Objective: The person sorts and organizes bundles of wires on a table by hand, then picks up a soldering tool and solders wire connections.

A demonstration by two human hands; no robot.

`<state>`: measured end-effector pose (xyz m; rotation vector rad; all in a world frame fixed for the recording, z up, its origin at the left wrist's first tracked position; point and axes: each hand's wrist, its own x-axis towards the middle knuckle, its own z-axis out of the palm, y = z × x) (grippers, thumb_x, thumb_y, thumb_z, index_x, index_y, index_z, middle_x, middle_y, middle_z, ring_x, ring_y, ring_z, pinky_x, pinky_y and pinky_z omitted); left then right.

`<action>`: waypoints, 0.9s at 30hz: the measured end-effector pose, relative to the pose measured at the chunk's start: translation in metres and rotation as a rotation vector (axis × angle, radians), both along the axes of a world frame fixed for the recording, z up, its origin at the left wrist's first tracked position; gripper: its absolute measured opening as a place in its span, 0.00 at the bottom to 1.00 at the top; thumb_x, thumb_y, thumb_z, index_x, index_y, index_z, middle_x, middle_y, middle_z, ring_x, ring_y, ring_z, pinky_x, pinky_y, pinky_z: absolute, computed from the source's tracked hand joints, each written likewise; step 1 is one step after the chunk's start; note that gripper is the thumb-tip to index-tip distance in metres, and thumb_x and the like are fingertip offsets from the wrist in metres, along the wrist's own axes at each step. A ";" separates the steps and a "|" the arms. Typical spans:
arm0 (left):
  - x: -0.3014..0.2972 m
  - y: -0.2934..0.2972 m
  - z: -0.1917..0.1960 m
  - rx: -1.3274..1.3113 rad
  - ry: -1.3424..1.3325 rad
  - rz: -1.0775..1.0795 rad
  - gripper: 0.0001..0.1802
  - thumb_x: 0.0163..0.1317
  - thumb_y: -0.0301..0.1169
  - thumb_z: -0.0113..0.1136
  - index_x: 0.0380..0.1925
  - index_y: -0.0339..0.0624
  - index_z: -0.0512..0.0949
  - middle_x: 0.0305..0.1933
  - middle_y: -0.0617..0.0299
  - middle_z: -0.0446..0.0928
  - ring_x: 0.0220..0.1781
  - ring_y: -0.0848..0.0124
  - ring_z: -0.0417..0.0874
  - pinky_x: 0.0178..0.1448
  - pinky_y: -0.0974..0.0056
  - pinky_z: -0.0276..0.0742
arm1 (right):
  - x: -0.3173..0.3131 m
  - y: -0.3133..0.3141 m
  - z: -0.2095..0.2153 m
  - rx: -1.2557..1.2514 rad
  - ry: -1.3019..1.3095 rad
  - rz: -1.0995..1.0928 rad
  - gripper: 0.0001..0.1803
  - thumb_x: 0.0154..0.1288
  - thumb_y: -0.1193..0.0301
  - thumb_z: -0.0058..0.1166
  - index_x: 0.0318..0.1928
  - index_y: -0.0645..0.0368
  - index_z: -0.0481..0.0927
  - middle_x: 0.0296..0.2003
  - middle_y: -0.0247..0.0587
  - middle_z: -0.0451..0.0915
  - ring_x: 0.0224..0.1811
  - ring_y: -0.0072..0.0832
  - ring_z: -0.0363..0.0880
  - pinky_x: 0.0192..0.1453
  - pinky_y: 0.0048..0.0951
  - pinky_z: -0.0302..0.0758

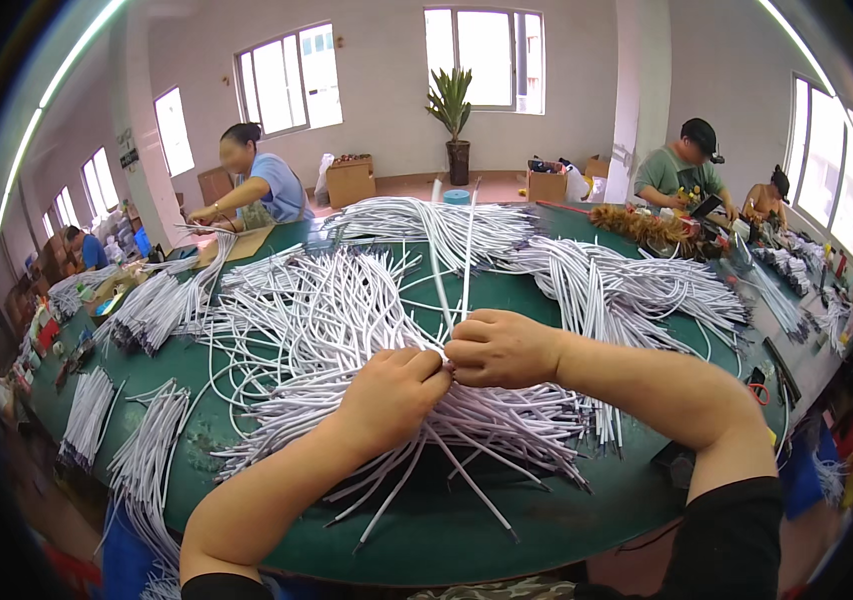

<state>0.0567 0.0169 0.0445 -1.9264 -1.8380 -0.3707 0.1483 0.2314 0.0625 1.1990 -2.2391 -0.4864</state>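
Observation:
Over a large heap of thin white flexible stems (337, 300) with dark tips, my two hands meet fingertip to fingertip. My left hand (395, 395) is closed in a pinch on white stems at the meeting point. Just to its right, my right hand (502, 348) is also closed, its fingers curled round the same spot. Two white stems (441, 275) stand up out of my grip, away from me. Below the hands, more stems (462, 470) fan out toward the near edge. My fingers hide the exact place where they are pinched.
The green table (367, 560) carries further bundles of white stems (637, 285) at right, behind and at left (152, 440). Scissors with red handles (759, 390) lie at the right. Co-workers (267, 185) sit across the table. A potted plant (452, 110) and cardboard boxes (351, 182) stand behind.

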 end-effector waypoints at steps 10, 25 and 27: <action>0.009 -0.009 -0.031 0.240 -0.217 -0.063 0.16 0.56 0.22 0.60 0.46 0.39 0.81 0.44 0.58 0.78 0.47 0.58 0.79 0.53 0.56 0.71 | 0.017 0.006 -0.018 -1.362 -0.869 -0.572 0.10 0.65 0.68 0.62 0.43 0.60 0.85 0.41 0.39 0.81 0.44 0.27 0.80 0.45 0.25 0.76; 0.016 -0.026 -0.059 0.379 -0.432 -0.126 0.12 0.59 0.18 0.60 0.45 0.31 0.78 0.50 0.48 0.76 0.57 0.49 0.77 0.60 0.53 0.75 | 0.009 -0.029 0.007 -0.669 -0.637 -0.677 0.09 0.59 0.65 0.62 0.32 0.56 0.82 0.39 0.41 0.81 0.46 0.40 0.78 0.53 0.39 0.74; 0.017 -0.025 -0.062 0.385 -0.423 -0.119 0.13 0.59 0.17 0.60 0.45 0.31 0.78 0.51 0.47 0.76 0.58 0.49 0.77 0.61 0.53 0.75 | 0.009 -0.025 0.008 -0.743 -0.682 -0.641 0.09 0.59 0.64 0.63 0.34 0.56 0.83 0.40 0.41 0.80 0.47 0.40 0.78 0.54 0.39 0.73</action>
